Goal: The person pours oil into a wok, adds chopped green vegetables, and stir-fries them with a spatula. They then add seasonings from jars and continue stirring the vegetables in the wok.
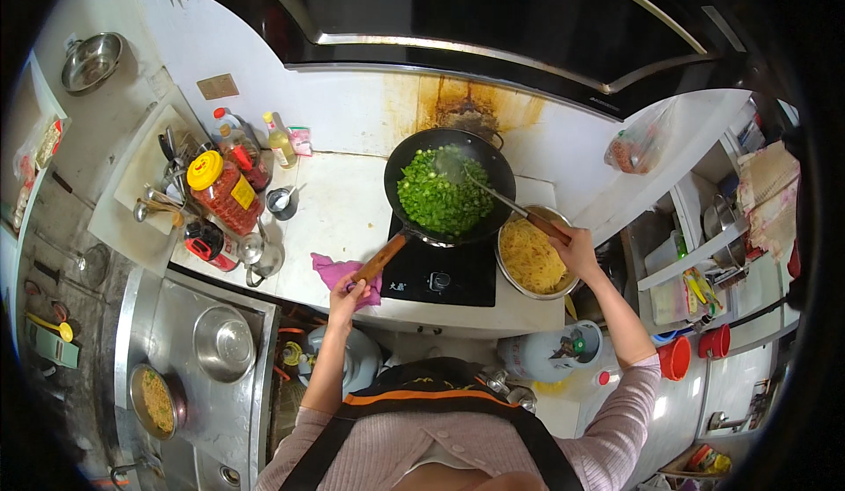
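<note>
A black wok full of chopped green vegetables sits on the black gas stove. My left hand grips the end of its wooden handle, beside a purple cloth on the counter. With my right hand I hold the wooden grip of a metal wok spatula or ladle; its head rests among the greens and is partly blurred there. Below my right hand, a steel bowl holds yellow shredded food, close to the wok's right side.
Left on the counter stand a yellow-lidded jar, a bottle, a small black cup and a steel pitcher. A steel sink counter bears bowls. Gas cylinders stand below. The range hood hangs overhead.
</note>
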A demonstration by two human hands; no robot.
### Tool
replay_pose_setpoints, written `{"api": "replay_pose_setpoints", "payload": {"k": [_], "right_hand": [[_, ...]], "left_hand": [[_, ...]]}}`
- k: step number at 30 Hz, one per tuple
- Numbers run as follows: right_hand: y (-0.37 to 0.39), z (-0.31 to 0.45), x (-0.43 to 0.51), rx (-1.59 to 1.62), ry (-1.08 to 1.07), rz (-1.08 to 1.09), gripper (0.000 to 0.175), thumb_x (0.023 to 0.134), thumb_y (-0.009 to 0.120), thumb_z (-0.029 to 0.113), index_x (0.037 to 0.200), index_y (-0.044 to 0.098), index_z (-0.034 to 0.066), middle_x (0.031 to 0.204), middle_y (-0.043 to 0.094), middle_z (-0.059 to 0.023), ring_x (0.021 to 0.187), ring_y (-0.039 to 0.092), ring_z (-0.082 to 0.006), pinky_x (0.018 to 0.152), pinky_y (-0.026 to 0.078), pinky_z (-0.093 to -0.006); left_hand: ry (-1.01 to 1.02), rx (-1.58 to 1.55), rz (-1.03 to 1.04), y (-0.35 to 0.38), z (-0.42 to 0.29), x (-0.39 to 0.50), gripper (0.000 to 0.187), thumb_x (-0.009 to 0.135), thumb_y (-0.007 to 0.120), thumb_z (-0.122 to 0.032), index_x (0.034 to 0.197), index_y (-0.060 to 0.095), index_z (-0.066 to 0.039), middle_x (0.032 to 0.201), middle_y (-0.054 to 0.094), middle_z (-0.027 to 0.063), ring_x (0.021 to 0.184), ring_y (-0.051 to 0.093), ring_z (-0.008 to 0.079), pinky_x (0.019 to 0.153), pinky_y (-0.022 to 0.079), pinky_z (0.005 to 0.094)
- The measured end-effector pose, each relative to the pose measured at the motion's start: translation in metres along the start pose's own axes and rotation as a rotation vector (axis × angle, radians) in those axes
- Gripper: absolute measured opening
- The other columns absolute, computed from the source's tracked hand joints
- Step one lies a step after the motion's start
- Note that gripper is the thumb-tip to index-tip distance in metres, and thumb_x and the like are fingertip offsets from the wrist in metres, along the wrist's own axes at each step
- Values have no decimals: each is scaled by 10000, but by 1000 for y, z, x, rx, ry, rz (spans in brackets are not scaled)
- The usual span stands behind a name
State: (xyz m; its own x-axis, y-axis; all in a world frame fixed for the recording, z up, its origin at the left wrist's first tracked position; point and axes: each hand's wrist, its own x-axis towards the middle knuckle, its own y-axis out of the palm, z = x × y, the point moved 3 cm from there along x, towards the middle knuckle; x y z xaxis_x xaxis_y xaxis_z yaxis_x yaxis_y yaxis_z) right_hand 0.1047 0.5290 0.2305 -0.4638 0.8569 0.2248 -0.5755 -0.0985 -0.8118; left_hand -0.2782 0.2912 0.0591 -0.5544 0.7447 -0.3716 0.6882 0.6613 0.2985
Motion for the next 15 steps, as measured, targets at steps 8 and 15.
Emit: {"api": "replay_pose_setpoints", "payload": {"k": [8,15], "right_hand": [[-18,26,17,-443,-93,48,305,753,607,94,1031,581,-29,693,588,-245,637,573,-399,585,467,-457],[-25,9,13,54,405,405,214,770,649,136,770,617,-76,571,573,-125,477,545,-173,427,397,-292]], "left_hand": [[37,-24,-3,-10,5,5,296,832,615,-55,1116,546,-6,871,622,67,712,611,122,661,521,230],[78,28,16,-10,0,11,279,832,619,-58,1099,558,-6,828,623,61,685,602,114,646,518,226]]}}
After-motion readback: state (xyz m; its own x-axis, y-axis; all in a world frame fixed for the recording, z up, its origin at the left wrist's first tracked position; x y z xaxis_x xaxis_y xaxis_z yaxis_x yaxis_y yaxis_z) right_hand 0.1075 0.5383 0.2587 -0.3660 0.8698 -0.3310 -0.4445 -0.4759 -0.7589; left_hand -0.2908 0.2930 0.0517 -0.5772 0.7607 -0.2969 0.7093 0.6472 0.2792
